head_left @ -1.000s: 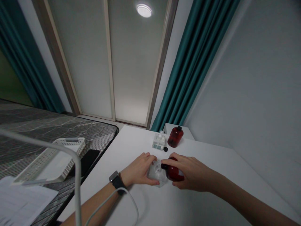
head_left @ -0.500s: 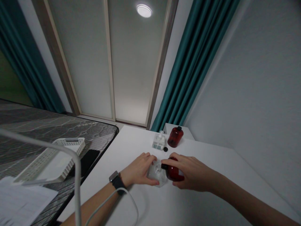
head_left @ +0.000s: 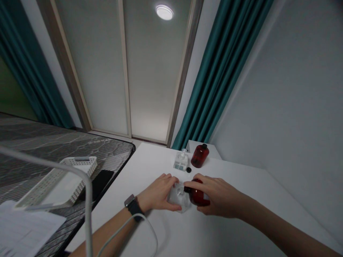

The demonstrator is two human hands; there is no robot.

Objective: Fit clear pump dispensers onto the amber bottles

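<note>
Left hand [head_left: 158,192] clenched around clear square bottle [head_left: 177,199] on white table [head_left: 227,241] | right hand [head_left: 218,198] grasping tilted red bottle [head_left: 199,197], neck at clear bottle | risk: a slipping grip could knock either over

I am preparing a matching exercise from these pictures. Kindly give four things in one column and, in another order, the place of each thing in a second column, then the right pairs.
Things:
1. Far red bottle
2. Small black cap
3. White lattice basket
4. Watch

Places:
A. On the left wrist
B. Upright beside the far clear pump bottle
C. On the grey patterned surface beside the white table
D. Lying on the table, in front of the pump bottle

Pairs: 1-B; 2-D; 3-C; 4-A
</note>
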